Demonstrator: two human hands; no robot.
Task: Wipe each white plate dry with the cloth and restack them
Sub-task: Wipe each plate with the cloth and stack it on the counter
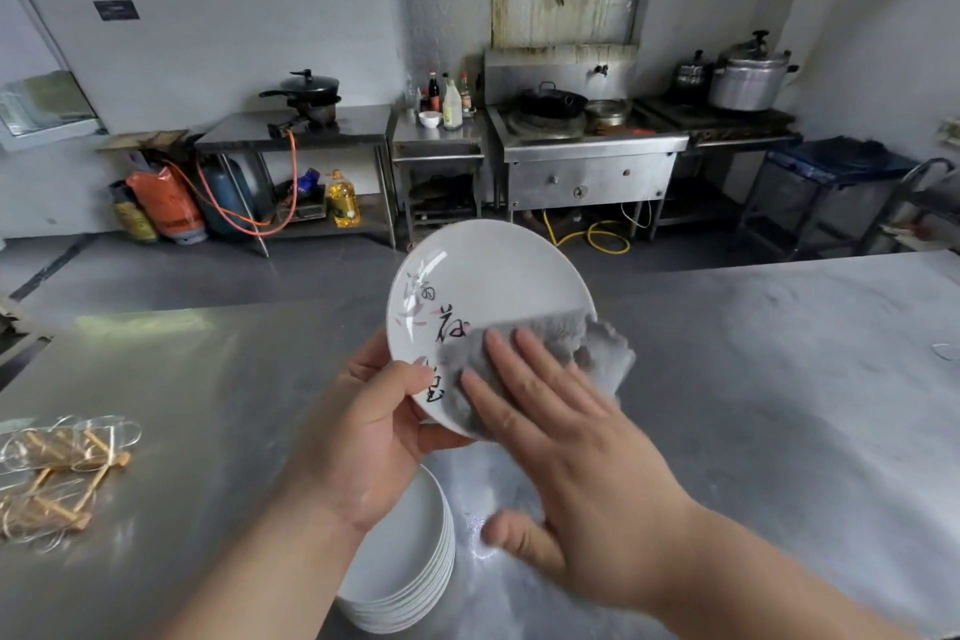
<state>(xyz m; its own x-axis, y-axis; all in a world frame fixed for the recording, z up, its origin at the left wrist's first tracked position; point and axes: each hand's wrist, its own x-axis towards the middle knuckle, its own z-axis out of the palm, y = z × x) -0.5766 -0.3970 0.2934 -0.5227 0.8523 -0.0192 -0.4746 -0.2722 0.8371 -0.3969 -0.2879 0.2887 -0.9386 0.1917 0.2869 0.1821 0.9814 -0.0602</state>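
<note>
Holding a white plate (pixel 493 270) up at the centre of the frame, the left hand (pixel 363 437) grips its lower left rim, with the thumb curled over the face and the other fingers hidden behind. The plate is tilted with its face towards the camera, and it has black brush characters and pale pink strokes down its left side. The right hand (pixel 566 457) lies flat on a grey cloth (pixel 561 333). Its fingers (pixel 519 359) are straight and slightly spread, pressing the cloth against the lower right of the plate's face, and its thumb sticks out below, free of the cloth. The cloth covers some of the characters and bunches past the plate's right rim.

Under both hands, at the bottom centre of the frame, a stack of white plates (pixel 410 561) sits on the steel counter (pixel 779 405), partly hidden by the left forearm. At the lower left, a bundle of wooden sticks (pixel 57 478) in clear wrapping lies on the same counter, well apart from the stack.

Across the floor in the upper half of the frame stand a steel stove (pixel 587 172) with a black wok (pixel 553 100), a large pressure cooker (pixel 748 78) at the upper right, and a yellow oil bottle (pixel 343 200) on a low shelf at the left.
</note>
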